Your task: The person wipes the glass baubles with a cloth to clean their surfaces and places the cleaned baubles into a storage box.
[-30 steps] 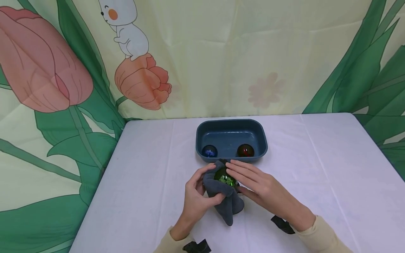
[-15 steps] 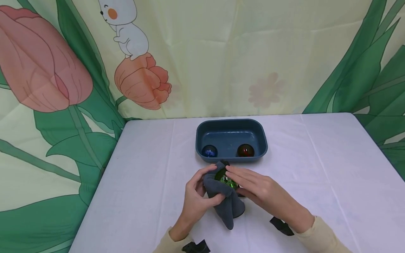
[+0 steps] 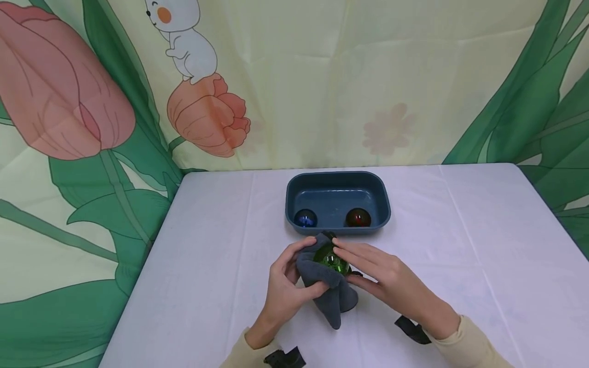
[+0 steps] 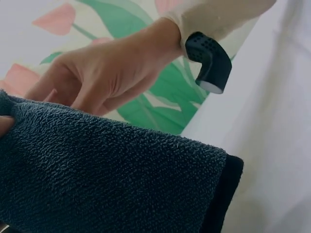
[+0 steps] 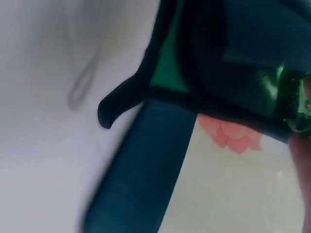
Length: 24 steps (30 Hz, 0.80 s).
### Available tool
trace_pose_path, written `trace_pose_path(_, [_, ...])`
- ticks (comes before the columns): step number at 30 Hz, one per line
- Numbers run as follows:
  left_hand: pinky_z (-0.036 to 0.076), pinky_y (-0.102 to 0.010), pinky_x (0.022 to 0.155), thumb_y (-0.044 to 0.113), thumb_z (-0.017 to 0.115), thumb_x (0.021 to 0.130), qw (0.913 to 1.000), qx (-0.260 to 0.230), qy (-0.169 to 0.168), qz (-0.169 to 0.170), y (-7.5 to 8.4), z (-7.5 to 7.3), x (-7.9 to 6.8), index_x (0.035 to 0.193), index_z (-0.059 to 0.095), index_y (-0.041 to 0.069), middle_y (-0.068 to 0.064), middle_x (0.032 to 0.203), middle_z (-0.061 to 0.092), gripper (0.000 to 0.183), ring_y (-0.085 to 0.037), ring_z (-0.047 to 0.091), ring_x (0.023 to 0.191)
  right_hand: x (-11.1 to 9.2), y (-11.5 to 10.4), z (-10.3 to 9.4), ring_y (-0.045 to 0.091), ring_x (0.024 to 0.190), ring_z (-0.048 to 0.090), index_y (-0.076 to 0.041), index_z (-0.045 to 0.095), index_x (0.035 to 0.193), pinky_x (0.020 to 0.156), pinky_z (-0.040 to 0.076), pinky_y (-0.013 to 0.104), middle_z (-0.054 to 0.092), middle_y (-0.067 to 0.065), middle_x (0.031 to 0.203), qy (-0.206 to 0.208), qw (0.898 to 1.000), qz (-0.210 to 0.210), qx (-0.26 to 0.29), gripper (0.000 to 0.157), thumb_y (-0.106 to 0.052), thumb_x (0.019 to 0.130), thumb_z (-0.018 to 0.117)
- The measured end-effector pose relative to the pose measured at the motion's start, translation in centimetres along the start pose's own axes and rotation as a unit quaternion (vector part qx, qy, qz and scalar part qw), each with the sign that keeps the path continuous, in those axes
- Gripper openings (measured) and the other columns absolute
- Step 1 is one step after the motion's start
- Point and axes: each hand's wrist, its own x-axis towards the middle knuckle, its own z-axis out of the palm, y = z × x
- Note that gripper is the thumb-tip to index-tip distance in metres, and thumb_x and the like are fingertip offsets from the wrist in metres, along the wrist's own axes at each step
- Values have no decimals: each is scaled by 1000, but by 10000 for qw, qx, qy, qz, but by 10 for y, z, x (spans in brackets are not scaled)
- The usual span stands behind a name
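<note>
A green glass ball lies in a folded dark grey-blue cloth above the near side of the tray. My left hand grips the cloth from the left, its fingers and thumb curled around the bundle. On the other side my right hand holds the ball between fingertips and thumb. Terry texture and a black edging show on the cloth in the left wrist view, with the right hand behind it. At the right wrist view's edge, fingertips touch the green ball; the picture there is blurred.
A dark blue tray stands just beyond the hands, with a blue glass ball and a red glass ball inside. A white cloth covers the table. A printed floral curtain hangs behind it.
The right fingers shift slightly on the green ball, and the cloth's lower folds sway a little. The left hand keeps its grip almost in place, while the head view tilts slightly.
</note>
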Motion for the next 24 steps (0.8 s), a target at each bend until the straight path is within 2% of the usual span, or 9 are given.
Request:
trace_pose_path(5, [51,-32,102,-9,76,76,10000,-21,-2,-38,0,2,0,136,51,-2,-24,136,55,65,-20,61,121,1,1,2,23,131,55,-5,62,133,107,43,21,58,12,140,214,9965,-776,-227,40,-28,105,47])
trace_pose_path(7, [50,-32,102,-9,76,76,10000,-9,24,-54,0,2,0,136,52,-2,-24,136,55,65,-19,61,121,1,1,3,24,132,53,-5,62,133,109,42,22,58,12,141,204,9955,-875,-295,39,-27,105,45])
trace_pose_path(11, [51,-32,102,-10,76,76,10000,12,47,-44,0,2,-1,136,51,-3,-26,135,54,65,-20,61,121,1,-1,3,23,132,54,-6,62,134,109,42,22,58,12,141,193,9960,-811,-330,40,-27,106,44])
trace_pose_path(14, [50,-31,103,-11,76,76,9999,81,51,-73,1,1,-1,136,51,-3,-25,136,54,66,-19,60,122,1,-3,2,23,129,57,-6,61,135,106,44,20,59,12,140,167,9983,-523,-192,43,-31,104,46])
trace_pose_path(18, [47,-29,105,-12,75,74,9998,147,44,-119,2,0,-2,135,51,-3,-24,138,53,66,-19,56,128,1,-7,1,22,126,60,-7,59,137,103,46,18,61,10,138,14,9985,385,381,49,-35,97,57])
trace_pose_path(21, [47,-30,105,-13,75,73,9999,120,38,-90,1,-1,-3,136,51,-4,-25,139,52,67,-19,55,129,1,-9,1,20,125,60,-9,57,139,101,47,17,61,8,138,-58,9920,999,772,57,-22,86,75])
trace_pose_path(24, [50,-30,103,-13,75,73,10000,63,67,4,0,-1,-2,136,50,-4,-26,137,53,69,-18,58,125,2,-9,1,20,125,60,-10,57,140,100,48,17,61,8,138,-9,9905,1094,839,70,-4,75,83])
